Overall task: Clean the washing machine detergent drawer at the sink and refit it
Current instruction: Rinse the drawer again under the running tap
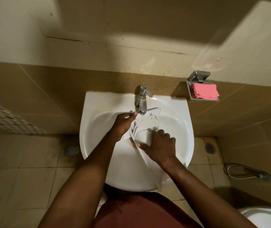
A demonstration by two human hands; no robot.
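**A:** Where is the drawer right now?

**B:** Over the basin of the sink (88, 129). The detergent drawer (148, 125) sits just in front of the tap (142, 97), with its far end close under the spout and its near end pointing away from the tap, toward the person. I can't tell whether it touches the bowl.

**A:** And the hands?

**B:** The right grip (159, 147) is on the end farthest from the tap. Its fingers curl over the white front panel and the thumb lies along the side, so it is clearly grasping the drawer. The left grip (125, 122) lies against the drawer's side, to the left of the tap, with one finger reaching almost to the spout. The fingers look fairly straight, but the underside is hidden, so I can't say whether it clasps the drawer or only steadies it.

**A:** Which step is this, then?

**B:** The washing at the sink, I'd judge. Refitting is not yet begun, and no washing machine is in view.

**A:** Is the water running?

**B:** I can't make that out (the drawer is smeared with blur, which hides any stream).

**A:** What does the next move call for?

**B:** Probably turning the drawer so each compartment comes under the spout, with the right grip kept firm because wet plastic slips. A pink cloth (204, 91) in the wall dish to the right of the tap might do for wiping.
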